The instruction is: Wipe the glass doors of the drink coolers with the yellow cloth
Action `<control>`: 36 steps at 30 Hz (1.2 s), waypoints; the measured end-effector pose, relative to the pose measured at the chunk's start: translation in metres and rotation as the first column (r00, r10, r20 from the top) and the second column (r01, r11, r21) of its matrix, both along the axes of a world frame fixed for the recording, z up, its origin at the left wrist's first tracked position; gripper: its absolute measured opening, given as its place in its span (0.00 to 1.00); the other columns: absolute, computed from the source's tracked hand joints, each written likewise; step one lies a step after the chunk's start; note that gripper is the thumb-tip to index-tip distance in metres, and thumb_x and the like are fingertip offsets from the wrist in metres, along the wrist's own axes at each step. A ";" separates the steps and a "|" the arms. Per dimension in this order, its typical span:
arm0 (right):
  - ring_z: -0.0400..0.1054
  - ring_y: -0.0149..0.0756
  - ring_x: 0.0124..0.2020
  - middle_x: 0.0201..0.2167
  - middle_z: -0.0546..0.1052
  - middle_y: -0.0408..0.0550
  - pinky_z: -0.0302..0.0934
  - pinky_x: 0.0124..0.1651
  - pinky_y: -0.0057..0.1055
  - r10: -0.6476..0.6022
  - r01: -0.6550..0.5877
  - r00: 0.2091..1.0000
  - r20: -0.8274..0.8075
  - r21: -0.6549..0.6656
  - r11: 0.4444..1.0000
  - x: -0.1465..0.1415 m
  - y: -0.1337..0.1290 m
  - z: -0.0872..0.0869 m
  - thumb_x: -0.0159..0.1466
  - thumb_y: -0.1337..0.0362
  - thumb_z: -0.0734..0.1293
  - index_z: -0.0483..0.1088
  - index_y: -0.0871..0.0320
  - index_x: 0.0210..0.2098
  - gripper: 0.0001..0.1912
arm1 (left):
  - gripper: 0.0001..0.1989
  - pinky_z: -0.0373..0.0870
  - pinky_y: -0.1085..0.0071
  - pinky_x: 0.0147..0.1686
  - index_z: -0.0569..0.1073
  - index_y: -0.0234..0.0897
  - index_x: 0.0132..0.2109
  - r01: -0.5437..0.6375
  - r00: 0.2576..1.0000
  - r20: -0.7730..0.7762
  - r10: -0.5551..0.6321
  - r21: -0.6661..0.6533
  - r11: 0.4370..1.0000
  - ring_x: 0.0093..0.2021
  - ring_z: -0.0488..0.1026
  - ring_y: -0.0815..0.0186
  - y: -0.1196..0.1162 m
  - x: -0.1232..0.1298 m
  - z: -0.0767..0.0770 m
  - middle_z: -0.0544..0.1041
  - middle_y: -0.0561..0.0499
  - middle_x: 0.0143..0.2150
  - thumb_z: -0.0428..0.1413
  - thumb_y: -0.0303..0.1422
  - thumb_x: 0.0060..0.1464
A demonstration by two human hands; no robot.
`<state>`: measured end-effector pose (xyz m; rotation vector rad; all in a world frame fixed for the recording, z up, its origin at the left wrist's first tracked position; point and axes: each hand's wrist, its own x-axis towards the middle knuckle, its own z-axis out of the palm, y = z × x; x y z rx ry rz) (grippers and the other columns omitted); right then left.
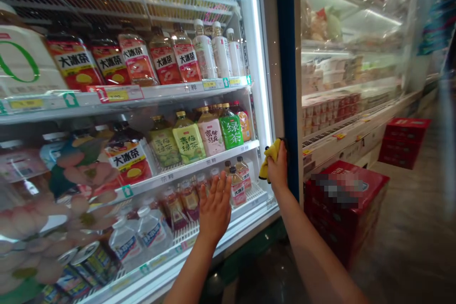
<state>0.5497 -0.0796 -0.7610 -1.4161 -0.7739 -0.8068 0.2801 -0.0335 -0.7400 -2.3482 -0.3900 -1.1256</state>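
Note:
A glass-fronted drinks fridge (265, 104) stands before me, its shelves lined with bottles. My right hand (280, 166) is closed round a yellow cloth with a dark edge (270, 156), pressed against the fridge's right frame beside a dark blue post (288, 80). Flat, with its fingers stretched out, my left hand (215, 206) is at the glass in front of the lower shelves; whether the palm touches the glass I cannot tell. Behind that hand are small bottles with pink labels (238, 190). Green tea bottles (188, 137) sit on the shelf above.
Red cartons (349, 190) stand on the floor to my right, with another red stack (404, 140) farther along. An open chilled display (331, 99) holding packed cups runs down the right side. Flower decals (32, 242) cover part of the glass at lower left.

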 end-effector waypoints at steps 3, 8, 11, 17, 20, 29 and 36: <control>0.42 0.49 0.76 0.74 0.55 0.52 0.45 0.72 0.55 0.049 -0.049 0.996 -0.077 0.006 0.999 -0.017 -0.007 0.002 0.63 0.69 0.59 0.42 0.51 0.75 0.43 | 0.45 0.26 0.53 0.75 0.39 0.44 0.76 0.008 1.000 -0.009 -0.008 0.001 1.000 0.76 0.43 0.61 0.001 0.000 -0.001 0.53 0.47 0.75 0.52 0.24 0.58; 0.48 0.49 0.74 0.72 0.60 0.55 0.46 0.72 0.54 0.113 -0.117 0.981 -0.160 -0.013 0.993 -0.020 -0.022 -0.030 0.62 0.69 0.58 0.52 0.56 0.73 0.39 | 0.43 0.27 0.52 0.75 0.41 0.44 0.76 0.012 1.000 0.017 -0.011 -0.013 1.000 0.76 0.44 0.60 0.003 -0.003 -0.003 0.55 0.47 0.74 0.51 0.24 0.59; 0.51 0.53 0.73 0.72 0.58 0.63 0.48 0.71 0.54 0.109 -0.089 0.958 -0.267 0.084 0.992 -0.007 -0.016 -0.011 0.66 0.66 0.57 0.49 0.63 0.73 0.37 | 0.42 0.27 0.51 0.75 0.44 0.44 0.76 0.007 1.000 0.028 -0.007 -0.013 1.000 0.76 0.43 0.60 0.005 -0.008 0.002 0.55 0.46 0.74 0.51 0.25 0.60; 0.39 0.47 0.76 0.75 0.52 0.50 0.45 0.74 0.53 0.116 -0.107 0.992 0.049 -0.151 0.983 -0.052 -0.015 0.021 0.64 0.69 0.59 0.40 0.51 0.76 0.43 | 0.40 0.25 0.49 0.74 0.49 0.41 0.75 -0.048 0.999 -0.003 0.048 -0.049 0.998 0.76 0.41 0.57 0.003 -0.022 0.024 0.52 0.43 0.75 0.55 0.30 0.60; 0.41 0.48 0.76 0.74 0.55 0.46 0.45 0.73 0.55 0.083 -0.053 0.990 0.111 -0.252 0.966 -0.070 -0.025 0.004 0.63 0.71 0.59 0.45 0.47 0.75 0.42 | 0.41 0.24 0.49 0.73 0.48 0.42 0.76 -0.083 0.996 0.010 0.084 -0.064 0.995 0.76 0.43 0.56 0.003 -0.035 0.032 0.51 0.43 0.75 0.56 0.31 0.60; 0.25 0.52 0.77 0.78 0.41 0.47 0.45 0.72 0.60 0.097 -0.055 0.981 0.165 -0.245 0.968 -0.140 0.010 0.053 0.63 0.72 0.56 0.33 0.52 0.76 0.46 | 0.40 0.33 0.45 0.74 0.47 0.41 0.76 -0.176 0.972 0.146 0.185 -0.072 0.982 0.77 0.38 0.55 0.007 -0.093 0.036 0.50 0.41 0.76 0.54 0.29 0.62; 0.43 0.53 0.75 0.74 0.56 0.48 0.44 0.72 0.62 0.065 -0.005 0.939 0.339 -0.177 0.984 -0.175 0.004 0.014 0.61 0.72 0.59 0.48 0.46 0.74 0.43 | 0.37 0.32 0.45 0.74 0.51 0.39 0.75 -0.282 0.942 0.164 0.293 -0.088 0.955 0.77 0.40 0.54 0.010 -0.156 0.039 0.51 0.41 0.76 0.54 0.27 0.61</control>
